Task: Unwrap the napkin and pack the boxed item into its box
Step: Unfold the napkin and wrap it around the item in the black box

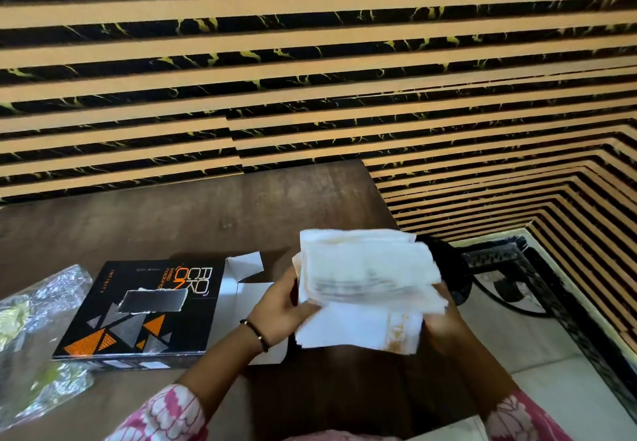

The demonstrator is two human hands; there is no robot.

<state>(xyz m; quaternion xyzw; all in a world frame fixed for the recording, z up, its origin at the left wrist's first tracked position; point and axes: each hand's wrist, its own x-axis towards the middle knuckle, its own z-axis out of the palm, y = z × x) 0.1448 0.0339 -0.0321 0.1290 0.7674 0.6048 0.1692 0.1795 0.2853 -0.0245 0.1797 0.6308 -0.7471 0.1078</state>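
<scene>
A white napkin [365, 278] with faint orange stains is held above the brown table [206, 220], blurred, with something dark showing through its folds. My left hand [282, 306] grips its left edge. My right hand [444, 316] holds its right side and is mostly hidden behind the paper. A flat black box [141, 309] with orange and grey triangles lies on the table to the left. Its white end flaps [246, 265] stand open toward the napkin. What the napkin wraps is hidden.
Crumpled clear plastic wrap [38, 330] lies at the table's left edge. A striped tan and black wall [310, 79] rises behind the table. A dark round stand [451, 268] sits on the floor to the right, beside the table's right edge.
</scene>
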